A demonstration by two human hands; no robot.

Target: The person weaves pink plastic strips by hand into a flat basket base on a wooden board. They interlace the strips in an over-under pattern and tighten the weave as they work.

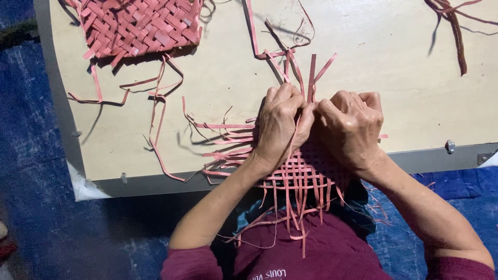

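We are mid-weave: our left hand (278, 124) and right hand (350, 127) pinch strips of the pink mat (295, 176); next, tightening evenly.

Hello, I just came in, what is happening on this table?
A person is weaving thin pink strips into a flat mat by hand. The left hand and the right hand press close together on the half-woven mat, which lies at the near edge of the pale table and hangs over toward the person's lap. Both hands pinch strips where they meet. Loose strip ends stick out to the sides. A second woven piece lies at the far left corner, apart from the hands.
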